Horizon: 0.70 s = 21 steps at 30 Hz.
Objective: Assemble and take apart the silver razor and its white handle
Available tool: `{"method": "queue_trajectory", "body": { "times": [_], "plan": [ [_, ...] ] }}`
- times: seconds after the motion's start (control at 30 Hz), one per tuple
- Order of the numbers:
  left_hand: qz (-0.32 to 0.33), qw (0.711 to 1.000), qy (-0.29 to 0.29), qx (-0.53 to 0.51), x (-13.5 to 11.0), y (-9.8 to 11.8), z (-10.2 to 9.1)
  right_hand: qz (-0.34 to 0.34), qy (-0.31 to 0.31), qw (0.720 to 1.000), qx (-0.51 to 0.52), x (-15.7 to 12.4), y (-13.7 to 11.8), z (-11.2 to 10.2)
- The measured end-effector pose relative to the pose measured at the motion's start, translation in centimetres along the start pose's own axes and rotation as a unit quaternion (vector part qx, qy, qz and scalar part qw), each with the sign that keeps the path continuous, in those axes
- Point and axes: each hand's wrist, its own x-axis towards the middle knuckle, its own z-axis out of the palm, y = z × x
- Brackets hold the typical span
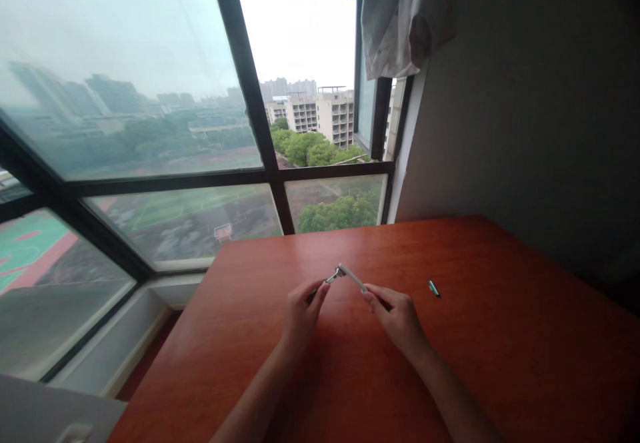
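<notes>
Both my hands hover low over a reddish-brown wooden table (450, 363). My left hand (301, 310) pinches a short silvery piece (332, 276), fingers closed on it. My right hand (397, 316) pinches a slim pale pen-like barrel (353, 277), held tilted up to the left. The tips of the two parts meet at about the middle between the hands. A small teal pen part (434, 288) lies on the table just right of my right hand, untouched.
A large dark-framed window (260, 130) rises behind the table's far edge, with one pane (367, 106) swung open. A pale garment (405, 16) hangs at the top by a grey wall (525, 110). The table's left edge drops toward a low sill (125, 336).
</notes>
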Motion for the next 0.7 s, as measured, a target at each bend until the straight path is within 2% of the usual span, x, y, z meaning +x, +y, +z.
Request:
{"method": "queue_trajectory", "body": {
  "times": [0.27,0.7],
  "plan": [
    [-0.002,1.000,-0.022,-0.018,-0.30,0.24,0.36,-0.001,0.006,1.000,-0.007,-0.06,0.04,-0.01],
    [0.007,1.000,0.000,0.006,-0.05,0.07,-0.23,0.008,-0.010,1.000,-0.003,0.00,-0.28,-0.01]
  ]
}}
